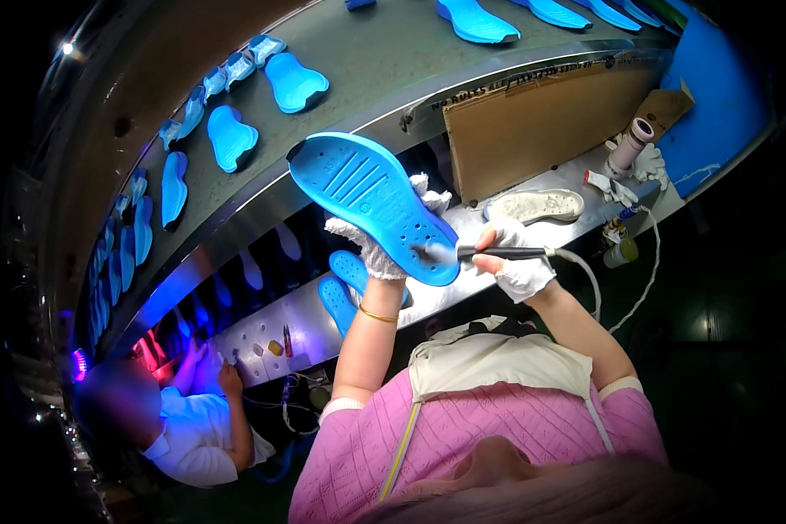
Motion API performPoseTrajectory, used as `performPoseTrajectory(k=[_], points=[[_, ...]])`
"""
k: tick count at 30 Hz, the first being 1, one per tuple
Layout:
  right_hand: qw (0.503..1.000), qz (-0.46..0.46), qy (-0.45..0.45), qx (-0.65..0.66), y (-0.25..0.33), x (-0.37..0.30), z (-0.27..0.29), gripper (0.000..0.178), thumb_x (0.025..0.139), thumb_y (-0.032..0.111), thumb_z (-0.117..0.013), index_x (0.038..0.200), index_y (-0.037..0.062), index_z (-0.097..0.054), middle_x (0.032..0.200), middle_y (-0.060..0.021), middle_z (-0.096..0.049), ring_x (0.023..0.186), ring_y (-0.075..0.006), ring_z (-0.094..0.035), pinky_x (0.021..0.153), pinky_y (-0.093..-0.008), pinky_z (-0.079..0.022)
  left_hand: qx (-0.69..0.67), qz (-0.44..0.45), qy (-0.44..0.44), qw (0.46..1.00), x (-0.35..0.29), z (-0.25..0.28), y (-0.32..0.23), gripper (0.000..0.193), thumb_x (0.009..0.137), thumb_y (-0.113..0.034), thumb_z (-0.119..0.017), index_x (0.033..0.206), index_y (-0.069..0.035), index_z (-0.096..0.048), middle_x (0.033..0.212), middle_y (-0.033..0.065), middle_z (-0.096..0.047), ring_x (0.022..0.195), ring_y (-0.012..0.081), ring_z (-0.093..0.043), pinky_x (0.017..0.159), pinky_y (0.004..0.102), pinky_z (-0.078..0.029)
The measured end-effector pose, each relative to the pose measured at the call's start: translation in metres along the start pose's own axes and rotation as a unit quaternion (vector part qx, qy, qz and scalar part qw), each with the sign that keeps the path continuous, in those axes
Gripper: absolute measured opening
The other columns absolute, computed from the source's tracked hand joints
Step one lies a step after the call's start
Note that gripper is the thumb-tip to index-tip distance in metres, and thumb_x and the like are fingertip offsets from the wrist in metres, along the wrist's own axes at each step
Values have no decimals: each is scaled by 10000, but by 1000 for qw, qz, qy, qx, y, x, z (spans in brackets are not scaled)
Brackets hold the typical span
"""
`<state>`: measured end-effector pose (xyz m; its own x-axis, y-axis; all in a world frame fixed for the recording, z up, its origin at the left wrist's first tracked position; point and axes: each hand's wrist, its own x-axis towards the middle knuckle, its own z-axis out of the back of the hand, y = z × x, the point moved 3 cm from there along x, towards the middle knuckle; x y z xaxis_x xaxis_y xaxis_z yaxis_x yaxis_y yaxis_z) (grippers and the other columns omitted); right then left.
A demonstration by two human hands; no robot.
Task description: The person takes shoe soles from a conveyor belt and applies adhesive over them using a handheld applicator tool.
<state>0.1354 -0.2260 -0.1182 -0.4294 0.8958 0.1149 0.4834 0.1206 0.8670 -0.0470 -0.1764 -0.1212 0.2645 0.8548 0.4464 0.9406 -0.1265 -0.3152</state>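
Dim workshop space surrounds a long, curving conveyor (367, 74) lined with blue soles, and below it runs a narrow metal bench (301, 329). On the bench, a cardboard sheet (541, 135) stands against the conveyor's side, and a pair of perforated blue pieces (339, 297) lies near the left forearm. Farther left sits a co-worker (196, 432) in a white top.

Above the bench, a large blue sole (354, 188) hangs tilted. One likely fault is uneven coverage or a smear beyond the edge, since the brush works close to the rim at the lower end. The sole could also twist if its one-handed support loosens, and the brush's white tube (588, 271) might catch or drag.

That sole lies across the gloved left hand (374, 251), which grips it from beneath, with fingers wrapping its right edge. Just right of its lower end, the partly gloved right hand (522, 269) pinches a black-handled brush (472, 252); the blurred pale tip overlaps the sole, though contact cannot be told.
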Motion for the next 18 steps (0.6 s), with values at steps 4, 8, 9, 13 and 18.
performPoseTrajectory(k=[4, 8, 9, 13, 18], points=[[957, 75, 48, -275, 10, 4, 3, 115, 768, -12, -717, 830, 56, -647, 855, -68, -654, 796, -136, -620, 748, -270, -495, 165, 49, -52, 984, -5, 9, -8, 1197, 598, -884, -510, 1449, -59, -338, 1359, 238, -487, 1193, 432, -536, 1000, 561, -457], [947, -93, 109, -288, 10, 9, 8, 145, 725, -19, -730, 828, 62, -670, 902, -73, -670, 864, -162, -631, 810, -291, -504, 228, 114, -38, 966, 1, 9, -10, 1234, 562, -908, -501, 1430, -43, -365, 1319, 229, -522, 1156, 400, -571, 990, 540, -475], [954, -132, 120, -240, 13, 9, 10, 141, 714, -17, -735, 817, 59, -675, 904, -73, -674, 867, -162, -632, 810, -289, -505, 225, 135, -26, 965, 3, 7, -10, 1242, 553, -913, -501, 1425, -38, -372, 1310, 226, -530, 1148, 390, -579, 990, 536, -476], [967, -148, 138, -155, 19, 9, 6, 115, 694, -6, -737, 778, 57, -689, 871, -69, -675, 850, -156, -630, 784, -285, -512, 258, 144, -27, 955, 9, -1, -10, 1235, 546, -904, -528, 1400, -20, -407, 1284, 225, -551, 1124, 363, -599, 969, 500, -503], [897, 148, 127, -398, 30, 10, -9, 135, 705, -50, -675, 774, 58, -632, 826, -67, -633, 843, -199, -641, 755, -312, -519, 301, 206, -93, 926, 14, -3, -9, 1120, 656, -860, -491, 1367, 3, -450, 1227, 242, -594, 1025, 343, -653, 890, 450, -558]])
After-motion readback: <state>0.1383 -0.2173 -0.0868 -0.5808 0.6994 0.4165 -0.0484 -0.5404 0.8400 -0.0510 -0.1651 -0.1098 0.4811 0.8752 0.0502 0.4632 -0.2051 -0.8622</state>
